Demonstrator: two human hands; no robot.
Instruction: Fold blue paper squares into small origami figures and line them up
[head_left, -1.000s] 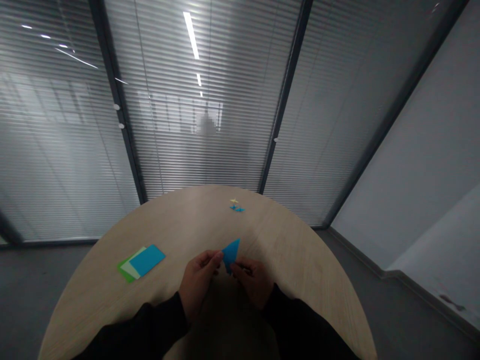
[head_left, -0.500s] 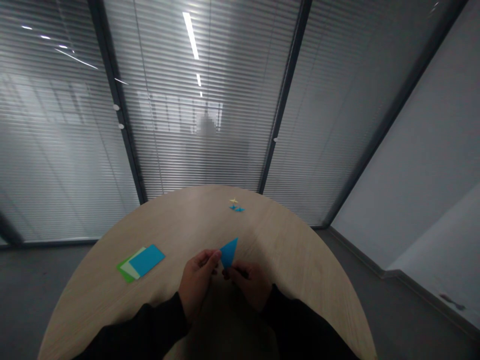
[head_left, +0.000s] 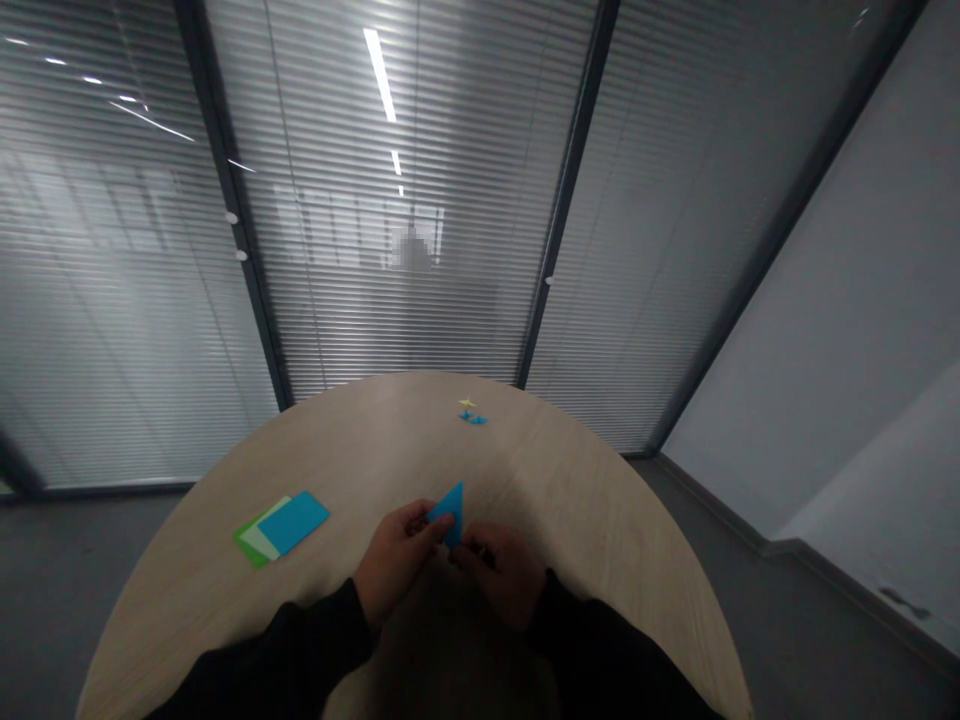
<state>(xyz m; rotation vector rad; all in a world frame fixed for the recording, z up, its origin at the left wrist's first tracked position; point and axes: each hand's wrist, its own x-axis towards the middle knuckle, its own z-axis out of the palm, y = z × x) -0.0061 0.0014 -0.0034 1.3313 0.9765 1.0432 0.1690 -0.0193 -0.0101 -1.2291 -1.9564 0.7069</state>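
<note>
1. I've got a blue paper triangle [head_left: 450, 513] folded, tip up, held just above the round wooden table [head_left: 600, 530].
2. Stacked blue-and-green paper sheets [head_left: 291, 523] lie flat at left, unheld; small folded paper figures [head_left: 471, 412] sit far side.
3. My left hand [head_left: 397, 560] and right hand [head_left: 501, 575] are together, both pinching the triangle.

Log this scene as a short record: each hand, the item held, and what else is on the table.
Left hand: fingers against the lower left edge of the blue folded paper
Right hand: fingers pinching the bottom of the same paper
Item held: triangular, point upward, held by both hands
Surface: curved light wood table
Also on table: stack of blue, white and green paper sheets, left of the hands; small blue and yellow folded paper figures, near the far edge
Behind: glass wall with blinds
</note>
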